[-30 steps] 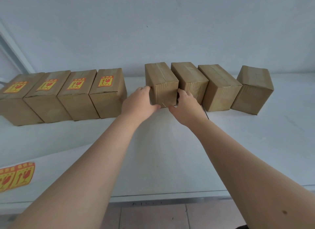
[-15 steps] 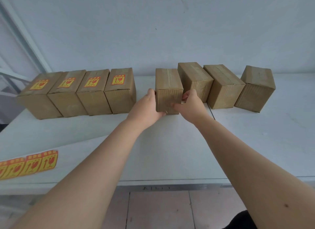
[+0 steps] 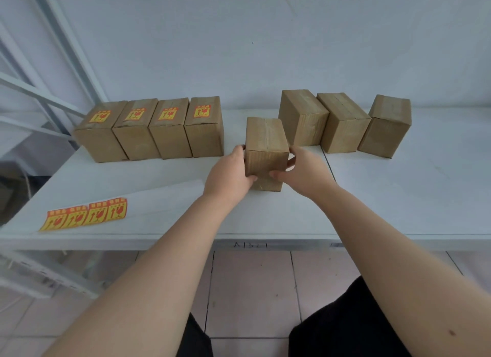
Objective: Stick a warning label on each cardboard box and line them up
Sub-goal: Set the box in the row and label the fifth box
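Note:
A plain cardboard box (image 3: 265,144) stands on the white table (image 3: 398,197), in front of the back row and nearer to me. My left hand (image 3: 228,173) grips its left side and my right hand (image 3: 303,172) grips its right side, thumbs on the front face. Several boxes with yellow-and-red warning labels (image 3: 170,128) stand side by side at the back left. Three unlabelled boxes (image 3: 342,122) stand at the back right. A strip of warning labels (image 3: 85,217) lies near the table's front left edge.
A white wall runs behind the table. A white metal frame (image 3: 39,90) stands at the far left. A tiled floor (image 3: 252,290) shows below the table's front edge, with my dark-clothed legs at the bottom.
Both hands have pulled the plain box out of the right-hand group toward me. The view has shifted, so the labelled boxes and the label strip appear further right.

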